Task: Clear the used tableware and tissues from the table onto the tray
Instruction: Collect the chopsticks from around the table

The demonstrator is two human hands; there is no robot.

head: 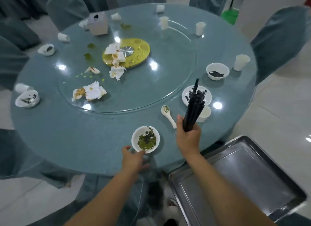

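Plainly, the bowl [145, 139] is carrying the main risk. It is holding a greenish pool with dark leaves, so a one-handed lift by the rim could tilt it and slop liquid over the table [67, 133] on the way to the tray [176, 180]. It is sitting upright by the table's near edge, small and white.

The left hand [133, 158] is reaching to its near rim, fingers spread and loosely bent. They are seemingly touching it, though blur is hiding whether a grip is forming.

Just to the right, the right hand [188, 135] is clutching a bundle of black chopsticks [193, 108] upright; a slackening fist could let them fan out and drop.

Beyond, a spoon [168, 114], plate [186, 95] and stained tissues [90, 92] are waiting. The tray is sitting low at the right, beside the table.
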